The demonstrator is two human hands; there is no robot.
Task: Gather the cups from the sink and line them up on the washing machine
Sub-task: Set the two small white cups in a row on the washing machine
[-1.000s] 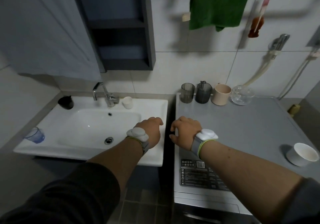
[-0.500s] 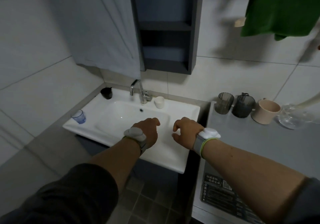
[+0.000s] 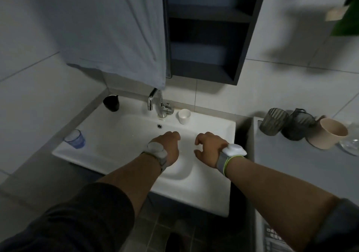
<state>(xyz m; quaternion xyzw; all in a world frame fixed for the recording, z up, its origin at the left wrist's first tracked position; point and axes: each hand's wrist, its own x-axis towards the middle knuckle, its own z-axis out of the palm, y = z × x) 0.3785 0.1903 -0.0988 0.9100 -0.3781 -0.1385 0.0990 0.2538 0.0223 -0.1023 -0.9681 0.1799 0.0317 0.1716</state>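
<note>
Both hands out over the sink (image 3: 213,174), centre frame, nothing held. Left hand (image 3: 168,147) loosely curled, empty; right hand (image 3: 208,148) relaxed, thumb and fingers apart, likely readied for a pick.

Three cups left on the glossy white rim: small white cup (image 3: 184,116) beside the chrome tap (image 3: 158,104), black cup (image 3: 111,103) at the back-left corner, clear blue-tinted cup (image 3: 75,139) at left edge.

At right, on the matte grey washing machine (image 3: 291,166): ribbed smoky tumbler (image 3: 273,121), dark mug (image 3: 298,124), beige cup (image 3: 328,133), touching in a row, probably placed already.
</note>
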